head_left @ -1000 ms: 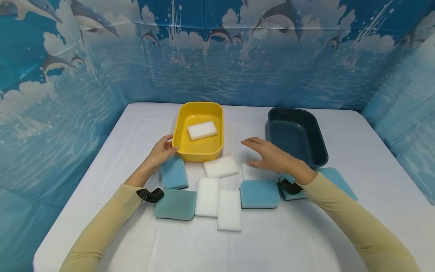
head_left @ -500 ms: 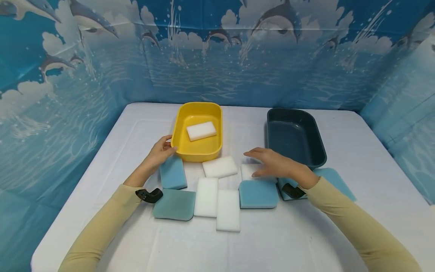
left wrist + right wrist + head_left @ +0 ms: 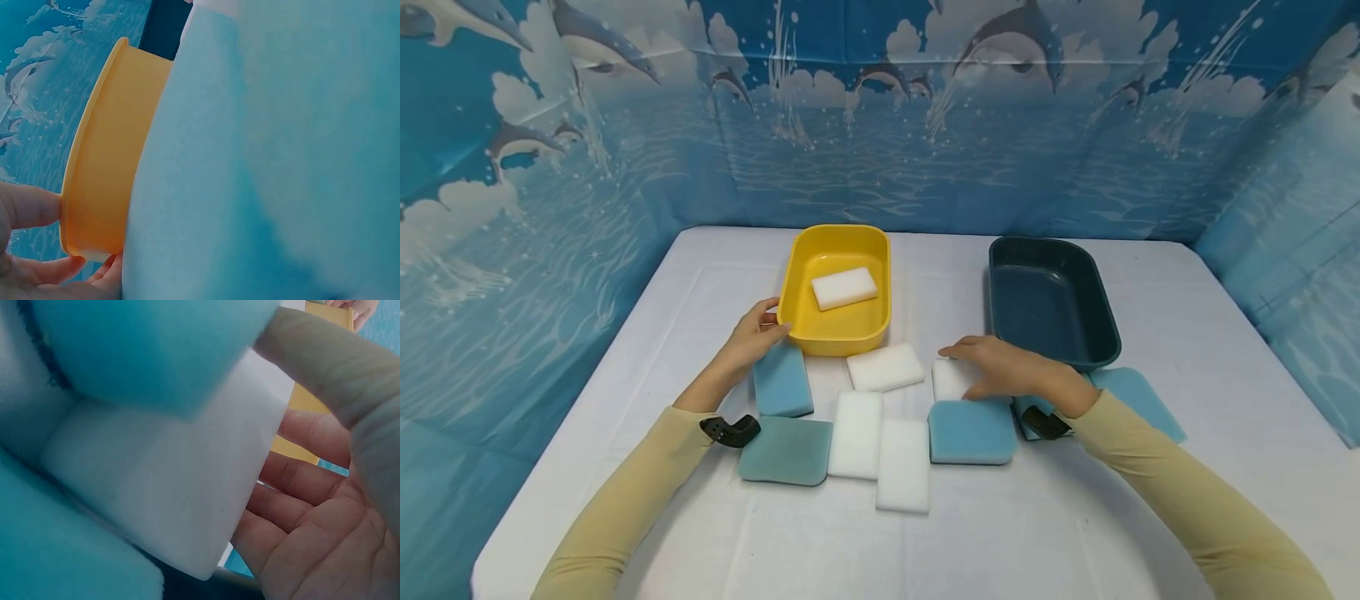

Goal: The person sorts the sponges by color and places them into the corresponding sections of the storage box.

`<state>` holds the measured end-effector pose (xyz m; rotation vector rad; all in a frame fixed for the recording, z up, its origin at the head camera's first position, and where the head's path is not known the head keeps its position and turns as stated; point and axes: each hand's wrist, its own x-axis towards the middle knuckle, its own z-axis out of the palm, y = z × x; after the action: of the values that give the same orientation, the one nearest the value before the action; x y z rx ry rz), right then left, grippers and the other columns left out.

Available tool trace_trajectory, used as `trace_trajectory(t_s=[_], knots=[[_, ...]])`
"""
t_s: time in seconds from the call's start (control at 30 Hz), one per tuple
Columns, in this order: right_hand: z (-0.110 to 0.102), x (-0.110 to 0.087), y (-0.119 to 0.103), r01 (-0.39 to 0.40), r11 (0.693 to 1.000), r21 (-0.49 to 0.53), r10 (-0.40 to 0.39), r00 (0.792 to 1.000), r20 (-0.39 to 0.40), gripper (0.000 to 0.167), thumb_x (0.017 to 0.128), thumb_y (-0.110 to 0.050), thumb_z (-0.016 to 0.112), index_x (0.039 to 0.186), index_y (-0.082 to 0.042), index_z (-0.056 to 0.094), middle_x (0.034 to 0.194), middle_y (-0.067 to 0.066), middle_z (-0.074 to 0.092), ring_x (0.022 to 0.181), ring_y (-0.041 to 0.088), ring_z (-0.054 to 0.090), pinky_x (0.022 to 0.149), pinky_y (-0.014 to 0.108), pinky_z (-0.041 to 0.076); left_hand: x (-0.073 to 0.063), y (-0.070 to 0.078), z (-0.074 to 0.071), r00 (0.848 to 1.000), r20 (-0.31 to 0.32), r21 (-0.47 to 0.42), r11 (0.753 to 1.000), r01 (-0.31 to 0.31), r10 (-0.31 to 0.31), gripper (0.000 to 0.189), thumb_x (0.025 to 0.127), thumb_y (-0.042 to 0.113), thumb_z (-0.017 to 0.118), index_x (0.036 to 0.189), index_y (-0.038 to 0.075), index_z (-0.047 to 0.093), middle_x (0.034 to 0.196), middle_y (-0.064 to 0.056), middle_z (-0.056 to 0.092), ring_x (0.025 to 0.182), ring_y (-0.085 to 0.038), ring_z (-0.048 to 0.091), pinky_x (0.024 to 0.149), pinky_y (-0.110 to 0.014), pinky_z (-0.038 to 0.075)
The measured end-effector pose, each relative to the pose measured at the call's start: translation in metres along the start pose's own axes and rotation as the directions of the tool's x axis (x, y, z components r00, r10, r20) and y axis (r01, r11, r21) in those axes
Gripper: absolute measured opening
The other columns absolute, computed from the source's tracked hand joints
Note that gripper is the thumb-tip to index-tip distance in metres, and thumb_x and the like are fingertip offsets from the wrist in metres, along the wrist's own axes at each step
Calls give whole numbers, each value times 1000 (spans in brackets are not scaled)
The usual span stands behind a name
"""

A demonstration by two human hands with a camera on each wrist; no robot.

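Note:
My left hand [image 3: 754, 335] holds the front left corner of a yellow plastic tray [image 3: 797, 265], thumb on the rim and fingers against the outer wall [image 3: 112, 150]. A white sponge [image 3: 845, 289] lies inside that tray. On the right, my right hand [image 3: 1007, 367] grips another white sponge [image 3: 951, 379] lying on the table, fingers along its far edge and thumb at its near edge. Seen from the right wrist, this white sponge [image 3: 169, 487] sits between blue sponges; the thumb tip also borders one blue sponge [image 3: 156, 350]. The hand partly covers the white sponge in the head view.
A dark blue tray [image 3: 1048, 292] stands at the back right, just beyond my right hand. Loose white sponges [image 3: 854, 435] and blue sponges [image 3: 972, 432] lie across the middle of the white-covered table [image 3: 820, 550]. A dolphin-print curtain [image 3: 880, 158] closes off the back and sides.
My right hand has come down and toward me onto the white sponge, its fingers closing round it. The blue sponge in front has shifted slightly toward me. My left hand stays on the yellow tray.

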<state>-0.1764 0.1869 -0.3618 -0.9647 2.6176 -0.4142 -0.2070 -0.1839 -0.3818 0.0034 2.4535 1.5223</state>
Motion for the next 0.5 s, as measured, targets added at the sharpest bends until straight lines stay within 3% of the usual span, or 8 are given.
trace_trajectory(t_s=[0.5], knots=[[0, -1, -2, 5, 999, 32, -6, 1000, 21, 60, 77, -15, 75, 131, -1, 52, 128, 16, 59, 113, 28, 56, 93, 43, 49, 0, -1, 0, 1000, 3, -3, 1000, 13, -13, 61, 97, 17, 46, 150, 6, 16, 139, -24, 36, 126, -34, 40, 110, -46, 36]])
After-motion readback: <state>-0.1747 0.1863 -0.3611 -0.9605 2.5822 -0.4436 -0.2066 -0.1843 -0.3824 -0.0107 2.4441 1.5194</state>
